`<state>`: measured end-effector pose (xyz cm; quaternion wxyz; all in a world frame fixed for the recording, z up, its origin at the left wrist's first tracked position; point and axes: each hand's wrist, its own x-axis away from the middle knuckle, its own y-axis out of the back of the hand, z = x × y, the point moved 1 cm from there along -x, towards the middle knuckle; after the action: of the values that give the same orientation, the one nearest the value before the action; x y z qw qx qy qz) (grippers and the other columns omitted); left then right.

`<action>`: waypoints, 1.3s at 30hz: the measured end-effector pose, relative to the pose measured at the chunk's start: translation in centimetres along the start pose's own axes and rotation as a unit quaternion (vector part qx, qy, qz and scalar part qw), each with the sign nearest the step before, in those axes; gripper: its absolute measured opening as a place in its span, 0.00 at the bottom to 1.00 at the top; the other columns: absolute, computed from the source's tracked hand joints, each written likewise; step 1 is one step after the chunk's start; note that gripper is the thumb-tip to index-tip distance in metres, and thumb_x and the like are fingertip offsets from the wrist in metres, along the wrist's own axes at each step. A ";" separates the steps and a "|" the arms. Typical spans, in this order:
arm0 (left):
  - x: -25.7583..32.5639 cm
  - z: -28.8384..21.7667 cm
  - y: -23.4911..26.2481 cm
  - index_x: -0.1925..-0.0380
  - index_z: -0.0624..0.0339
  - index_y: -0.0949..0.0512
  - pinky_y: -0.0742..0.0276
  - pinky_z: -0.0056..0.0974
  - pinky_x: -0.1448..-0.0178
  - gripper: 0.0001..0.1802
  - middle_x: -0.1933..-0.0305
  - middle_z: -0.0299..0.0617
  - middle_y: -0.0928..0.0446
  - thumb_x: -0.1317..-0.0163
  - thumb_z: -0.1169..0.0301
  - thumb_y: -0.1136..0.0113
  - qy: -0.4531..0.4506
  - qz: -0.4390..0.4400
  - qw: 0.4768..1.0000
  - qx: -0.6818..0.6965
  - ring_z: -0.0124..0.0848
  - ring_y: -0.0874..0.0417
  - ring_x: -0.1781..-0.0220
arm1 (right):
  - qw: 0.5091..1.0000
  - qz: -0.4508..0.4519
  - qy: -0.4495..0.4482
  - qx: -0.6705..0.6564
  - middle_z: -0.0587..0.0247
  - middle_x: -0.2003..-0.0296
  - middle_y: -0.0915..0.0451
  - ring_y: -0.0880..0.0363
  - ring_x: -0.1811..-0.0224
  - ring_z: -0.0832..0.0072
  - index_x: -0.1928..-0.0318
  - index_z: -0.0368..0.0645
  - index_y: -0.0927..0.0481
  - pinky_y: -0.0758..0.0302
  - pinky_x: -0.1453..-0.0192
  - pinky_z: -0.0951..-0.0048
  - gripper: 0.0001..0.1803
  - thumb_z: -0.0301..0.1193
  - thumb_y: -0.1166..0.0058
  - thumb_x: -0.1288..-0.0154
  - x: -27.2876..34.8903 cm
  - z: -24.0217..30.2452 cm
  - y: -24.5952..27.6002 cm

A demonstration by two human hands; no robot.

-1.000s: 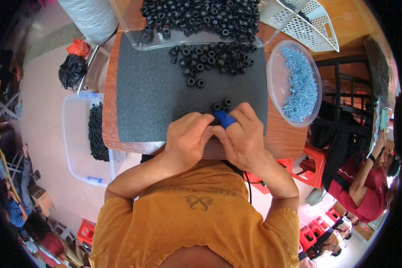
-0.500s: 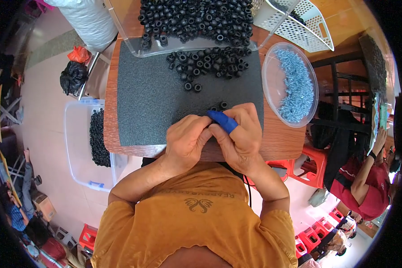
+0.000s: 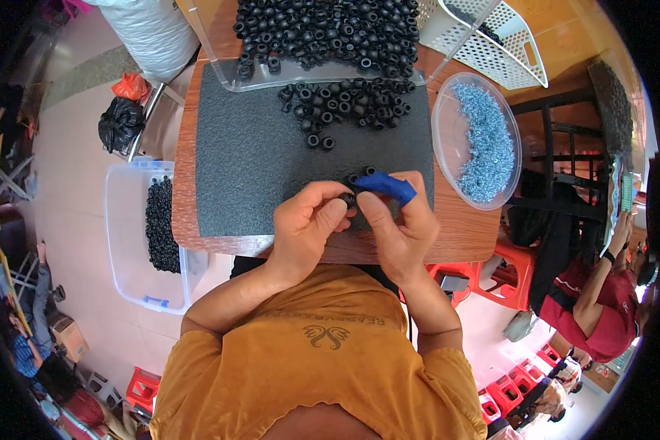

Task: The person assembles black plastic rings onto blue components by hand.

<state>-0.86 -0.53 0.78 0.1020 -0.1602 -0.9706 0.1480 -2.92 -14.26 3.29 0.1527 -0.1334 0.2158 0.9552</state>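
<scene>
Head view: left hand (image 3: 302, 224) pinches black piece (image 3: 348, 199) at its 2 o'clock; right hand (image 3: 405, 229), cannot tell its grip. Risk: loose thumb pressure might drop piece onto dark mat (image 3: 246, 169).

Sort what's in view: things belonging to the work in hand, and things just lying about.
Likely in use:
- black piece in the left hand
- blue finger cover on the right hand
- loose black pieces
- dark mat

Seemingly lying about:
- orange bag
- black bag
- cardboard box
</scene>
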 end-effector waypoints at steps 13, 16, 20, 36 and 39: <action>-0.1 0.4 -0.1 0.57 0.67 0.27 0.27 0.25 0.61 0.11 0.67 0.36 0.24 0.33 0.70 0.48 -0.013 -0.052 0.996 0.064 0.20 0.25 0.68 | 0.978 -0.019 0.153 0.140 0.60 0.71 0.24 0.28 0.68 0.62 0.68 0.40 0.21 0.30 0.64 0.66 0.09 0.21 0.38 0.54 -0.1 -0.1 -1.3; -0.4 0.6 0.1 0.58 0.67 0.27 0.26 0.26 0.61 0.11 0.67 0.38 0.24 0.33 0.69 0.48 -0.015 -0.048 0.997 0.063 0.22 0.24 0.68 | 0.990 0.010 0.106 0.092 0.60 0.71 0.24 0.28 0.70 0.64 0.68 0.41 0.21 0.30 0.65 0.67 0.09 0.21 0.38 0.54 -0.2 -0.4 -0.9; -1.4 1.3 0.5 0.59 0.67 0.27 0.23 0.32 0.63 0.12 0.67 0.43 0.22 0.34 0.67 0.48 0.013 -0.048 0.986 0.157 0.28 0.21 0.70 | 0.997 -0.062 0.004 0.038 0.60 0.72 0.25 0.27 0.70 0.67 0.68 0.39 0.20 0.30 0.65 0.71 0.09 0.18 0.39 0.53 0.1 -1.8 -0.2; -1.1 -0.2 2.6 0.59 0.69 0.27 0.22 0.36 0.65 0.14 0.66 0.49 0.21 0.36 0.67 0.45 0.005 -0.082 0.986 0.148 0.33 0.20 0.71 | 0.955 0.037 0.173 0.239 0.55 0.78 0.30 0.32 0.71 0.56 0.79 0.40 0.30 0.35 0.69 0.59 0.14 0.26 0.33 0.61 -3.9 -2.3 -2.7; -0.9 -0.3 2.8 0.60 0.69 0.26 0.23 0.32 0.65 0.11 0.67 0.47 0.21 0.35 0.70 0.46 0.013 -0.083 0.982 0.168 0.29 0.21 0.71 | 0.935 0.078 0.152 0.310 0.57 0.76 0.29 0.31 0.69 0.57 0.77 0.40 0.29 0.33 0.68 0.60 0.15 0.27 0.33 0.60 -4.1 -1.6 -3.5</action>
<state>0.88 1.78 0.05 0.1519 -0.0615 -0.9404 0.2979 2.35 -12.93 1.89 0.0767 -0.2056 0.5312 0.8184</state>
